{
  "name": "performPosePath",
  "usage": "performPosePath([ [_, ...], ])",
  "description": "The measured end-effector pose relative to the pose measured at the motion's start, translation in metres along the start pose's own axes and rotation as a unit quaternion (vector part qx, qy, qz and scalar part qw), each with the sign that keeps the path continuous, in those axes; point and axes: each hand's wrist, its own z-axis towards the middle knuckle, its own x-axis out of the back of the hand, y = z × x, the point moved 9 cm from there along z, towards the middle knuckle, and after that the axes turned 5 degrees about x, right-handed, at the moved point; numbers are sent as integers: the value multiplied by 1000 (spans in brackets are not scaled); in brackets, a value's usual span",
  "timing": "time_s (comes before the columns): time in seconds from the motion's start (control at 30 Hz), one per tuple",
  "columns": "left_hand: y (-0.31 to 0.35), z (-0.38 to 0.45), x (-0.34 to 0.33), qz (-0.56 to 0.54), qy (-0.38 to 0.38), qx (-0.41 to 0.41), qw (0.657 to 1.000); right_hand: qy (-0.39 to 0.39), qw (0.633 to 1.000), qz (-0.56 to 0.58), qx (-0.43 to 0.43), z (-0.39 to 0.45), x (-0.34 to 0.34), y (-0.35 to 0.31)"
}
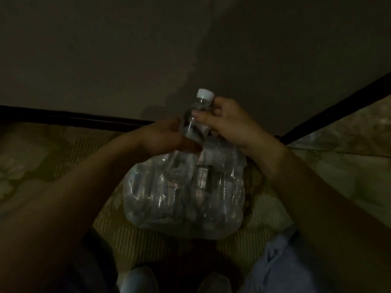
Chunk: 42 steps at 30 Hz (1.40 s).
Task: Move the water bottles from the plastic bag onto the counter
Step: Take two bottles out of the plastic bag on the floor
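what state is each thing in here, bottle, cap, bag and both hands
water bottle: upright, held above the bag
white cap: on the bottle
plastic bag: on the floor, more bottles inside
left hand: holds the bag's top
right hand: grips the bottle's neck

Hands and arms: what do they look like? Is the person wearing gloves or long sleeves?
No gloves and no long sleeves show. The left hand and the right hand are bare, and both forearms are bare as far as the picture's edge. No watch, ring or bracelet can be made out, though the picture is dark. The fingers are bare too.
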Motion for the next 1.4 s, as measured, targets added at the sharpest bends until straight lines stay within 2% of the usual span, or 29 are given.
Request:
performPosePath([
  [0.1,-23,1,0,22,8,63,998,45,991,86,-90,0,-13,36],
  [0.17,-36,0,4,110,27,110,987,44,976,132,-166,-5,-26,60],
  [0.2,-40,0,6,162,33,125,978,27,974,115,-194,-7,-33,74],
  [0.23,-41,-2,7,202,36,137,969,-10,977,52,-208,-9,-40,84],
  [0.27,-42,-3,10,224,41,146,963,-63,975,-69,-201,-9,-46,95],
  [0.3,-43,-5,13,235,45,157,958,-121,957,-193,-183,-10,-53,104],
  [0.37,-42,-9,18,251,59,176,950,-207,894,-364,-159,-12,-66,124],
  [0.43,-44,-10,23,273,77,186,941,-247,841,-451,-171,-15,-72,147],
  [0.47,-45,-10,24,284,83,188,937,-242,831,-469,-177,-14,-72,154],
  [0.53,-46,-9,25,309,84,185,929,-179,852,-458,-177,-6,-66,157],
  [0.6,-45,-8,25,336,87,178,921,-108,868,-465,-136,0,-58,146],
  [0.73,-46,-7,23,357,89,182,912,-23,828,-559,-49,4,-48,138],
  [0.83,-47,-5,22,363,90,175,911,-22,817,-575,-46,13,-46,149],
  [0.93,-46,-3,22,376,93,173,905,-39,791,-608,-57,23,-41,147],
  [1.03,-46,-3,23,368,96,177,908,0,782,-620,-65,32,-29,143],
  [1.1,-46,-6,29,352,108,174,913,-30,771,-632,-68,28,-32,142],
  [1.17,-43,-15,38,312,129,178,924,-55,783,-616,-70,16,-34,135],
  [1.23,-39,-31,47,257,157,184,935,-53,823,-560,-87,0,-33,123],
  [1.33,-34,-57,49,134,198,176,955,-29,905,-412,-100,-28,-33,90],
  [1.4,-33,-78,40,35,222,157,962,12,933,-350,-88,-46,-30,58],
])
